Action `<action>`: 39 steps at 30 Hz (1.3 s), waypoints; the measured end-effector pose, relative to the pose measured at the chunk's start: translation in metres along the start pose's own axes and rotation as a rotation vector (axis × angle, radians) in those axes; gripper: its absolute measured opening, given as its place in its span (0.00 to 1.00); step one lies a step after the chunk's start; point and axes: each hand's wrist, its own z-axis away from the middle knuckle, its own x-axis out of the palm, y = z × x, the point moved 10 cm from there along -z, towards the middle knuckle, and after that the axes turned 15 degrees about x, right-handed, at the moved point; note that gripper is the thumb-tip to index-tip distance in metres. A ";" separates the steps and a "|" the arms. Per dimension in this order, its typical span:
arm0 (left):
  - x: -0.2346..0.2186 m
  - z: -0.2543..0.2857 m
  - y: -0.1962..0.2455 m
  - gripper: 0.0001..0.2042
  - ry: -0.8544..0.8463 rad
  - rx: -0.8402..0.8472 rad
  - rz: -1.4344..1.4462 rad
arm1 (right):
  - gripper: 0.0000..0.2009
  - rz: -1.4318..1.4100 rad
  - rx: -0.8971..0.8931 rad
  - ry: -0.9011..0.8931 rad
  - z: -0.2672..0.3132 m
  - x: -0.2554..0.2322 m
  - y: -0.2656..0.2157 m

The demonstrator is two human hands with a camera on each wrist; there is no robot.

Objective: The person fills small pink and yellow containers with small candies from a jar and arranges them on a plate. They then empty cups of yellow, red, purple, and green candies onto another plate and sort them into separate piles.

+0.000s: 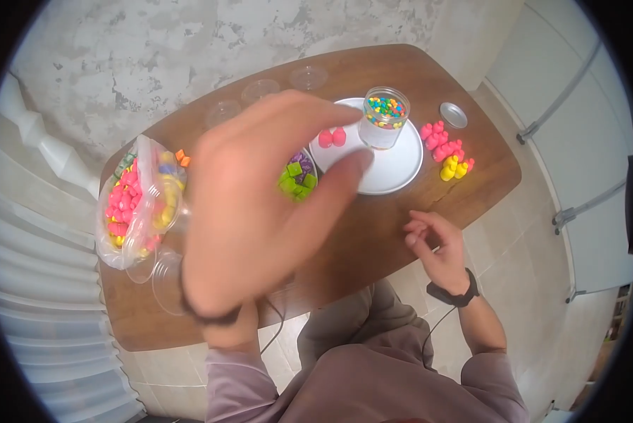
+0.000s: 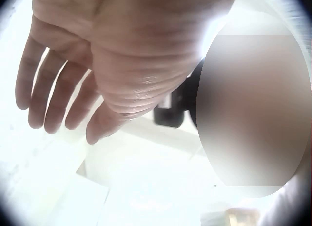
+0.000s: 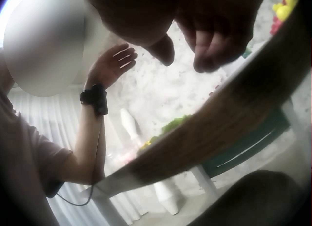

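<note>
The left hand (image 1: pixel 249 204) is raised close to the head camera, blurred, and holds nothing. Its fingers (image 2: pixel 53 94) hang spread and nearly straight in the left wrist view. Near the table's front edge, the right hand (image 1: pixel 439 250) hovers with loosely bent fingers and nothing in them. Beyond the hands, a clear jar (image 1: pixel 384 120) of colourful candies stands on a white round plate (image 1: pixel 390 180), beside two pink pieces (image 1: pixel 332 137). Green cubes (image 1: pixel 297 182) and purple pieces lie partly behind the left hand.
Pink and yellow figures (image 1: pixel 447 151) and a round lid (image 1: pixel 454 115) are on the right of the wooden table (image 1: pixel 464 201). A plastic bag (image 1: pixel 137 201) of pink and yellow pieces sits at the left, near orange pieces (image 1: pixel 182 158). Clear lids (image 1: pixel 309 77) lie at the back.
</note>
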 end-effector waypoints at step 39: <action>0.197 0.033 0.008 0.04 -0.509 -0.018 0.233 | 0.17 -0.027 0.031 0.184 -0.006 -0.008 0.020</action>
